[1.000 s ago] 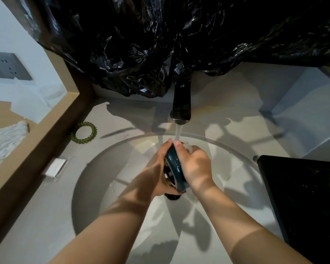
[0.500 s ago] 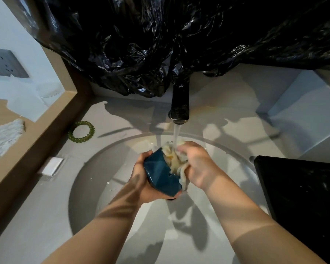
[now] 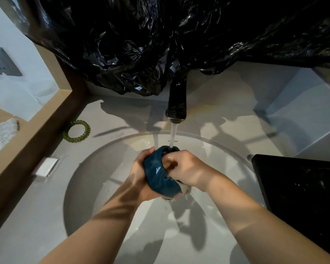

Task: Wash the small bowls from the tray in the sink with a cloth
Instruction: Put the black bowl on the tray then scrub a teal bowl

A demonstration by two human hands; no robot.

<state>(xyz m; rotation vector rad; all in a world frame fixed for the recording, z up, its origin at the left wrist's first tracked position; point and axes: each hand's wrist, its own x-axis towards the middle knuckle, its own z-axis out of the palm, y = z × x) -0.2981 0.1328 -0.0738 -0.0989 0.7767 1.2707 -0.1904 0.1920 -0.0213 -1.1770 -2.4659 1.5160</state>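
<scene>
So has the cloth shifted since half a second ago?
Yes. The cloth was bunched up under the tap; now only a scrap shows below the right hand, at the bowl's near edge.

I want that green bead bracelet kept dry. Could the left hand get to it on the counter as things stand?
Probably yes, but not freely: the left hand is clamped on the blue bowl under the tap. The counter between it and the bracelet looks bare.

One blue bowl (image 3: pixel 158 171), one cloth (image 3: pixel 185 189), two hands, one tap (image 3: pixel 176 105), one sink (image 3: pixel 103 168), one black tray (image 3: pixel 301 187), one green bracelet (image 3: pixel 77 131)
</scene>
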